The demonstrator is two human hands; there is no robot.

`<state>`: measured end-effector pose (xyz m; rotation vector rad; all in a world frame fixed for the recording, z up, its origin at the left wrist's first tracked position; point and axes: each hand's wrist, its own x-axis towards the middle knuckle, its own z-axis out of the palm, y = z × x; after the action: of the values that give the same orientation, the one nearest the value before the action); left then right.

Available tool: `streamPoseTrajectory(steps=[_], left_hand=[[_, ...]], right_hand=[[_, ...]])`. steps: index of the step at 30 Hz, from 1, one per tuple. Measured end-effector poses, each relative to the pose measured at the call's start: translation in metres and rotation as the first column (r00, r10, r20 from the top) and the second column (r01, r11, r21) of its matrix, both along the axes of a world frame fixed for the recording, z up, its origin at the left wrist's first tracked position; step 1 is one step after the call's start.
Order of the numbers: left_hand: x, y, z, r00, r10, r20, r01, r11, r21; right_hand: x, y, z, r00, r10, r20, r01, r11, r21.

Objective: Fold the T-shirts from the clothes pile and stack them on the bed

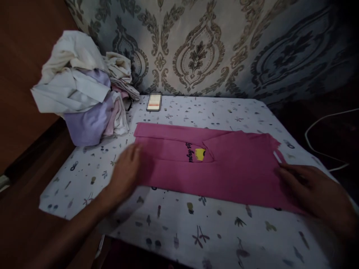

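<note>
A pink T-shirt lies flat on a white patterned cloth, its sides folded inward into a long strip. Between the folds, dark lettering and a yellow print show. My right hand is closed at the shirt's right end, with thumb and fingers pinching the fabric beside a small white strip. At the opposite end, my left hand is against the shirt's left edge. Motion blurs its fingers, so whether they grip the fabric cannot be made out.
A heap of white, cream, lilac and pink clothes rises at the back left. Near the wall lies a phone-like object with a blurred-out face. The cloth-covered surface has edges at left and front. A white cable hangs at right.
</note>
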<state>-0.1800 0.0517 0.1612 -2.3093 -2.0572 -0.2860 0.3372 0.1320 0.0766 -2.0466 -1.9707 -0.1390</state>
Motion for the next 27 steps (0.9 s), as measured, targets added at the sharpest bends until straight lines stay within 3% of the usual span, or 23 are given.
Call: streamPoseTrajectory(steps=[2, 4, 8, 12, 15, 18, 23, 27], left_hand=[[0.016, 0.0, -0.013, 0.968, -0.242, 0.071, 0.243, 0.97, -0.016], [0.021, 0.001, -0.03, 0.922, -0.38, 0.068, 0.384, 0.921, -0.061], [-0.005, -0.005, -0.055, 0.935, -0.352, -0.043, 0.35, 0.936, -0.046], [-0.044, -0.015, -0.061, 0.96, -0.27, -0.072, 0.274, 0.961, 0.04], [-0.064, -0.002, -0.053, 0.973, -0.226, 0.04, 0.224, 0.973, 0.051], [-0.067, 0.035, -0.031, 0.985, -0.14, 0.103, 0.14, 0.99, 0.01], [-0.048, 0.093, 0.002, 0.969, -0.18, -0.171, 0.173, 0.983, -0.054], [-0.036, 0.105, 0.006, 0.935, -0.199, -0.293, 0.177, 0.979, -0.099]], right_hand=[[-0.002, -0.002, -0.001, 0.997, 0.04, -0.068, -0.042, 0.999, -0.033], [-0.006, -0.003, -0.002, 0.99, 0.058, -0.127, -0.06, 0.998, -0.013], [-0.018, -0.006, -0.001, 0.982, 0.057, -0.18, -0.044, 0.996, 0.074], [-0.029, -0.013, 0.016, 0.969, 0.063, -0.238, -0.05, 0.997, 0.061], [-0.033, -0.011, 0.033, 0.963, 0.072, -0.26, -0.076, 0.997, -0.008], [-0.036, 0.003, 0.048, 0.974, -0.014, -0.225, -0.004, 0.997, -0.081], [-0.049, 0.039, 0.059, 0.95, -0.227, -0.215, 0.192, 0.966, -0.171], [-0.053, 0.065, 0.058, 0.911, -0.335, -0.242, 0.298, 0.938, -0.177]])
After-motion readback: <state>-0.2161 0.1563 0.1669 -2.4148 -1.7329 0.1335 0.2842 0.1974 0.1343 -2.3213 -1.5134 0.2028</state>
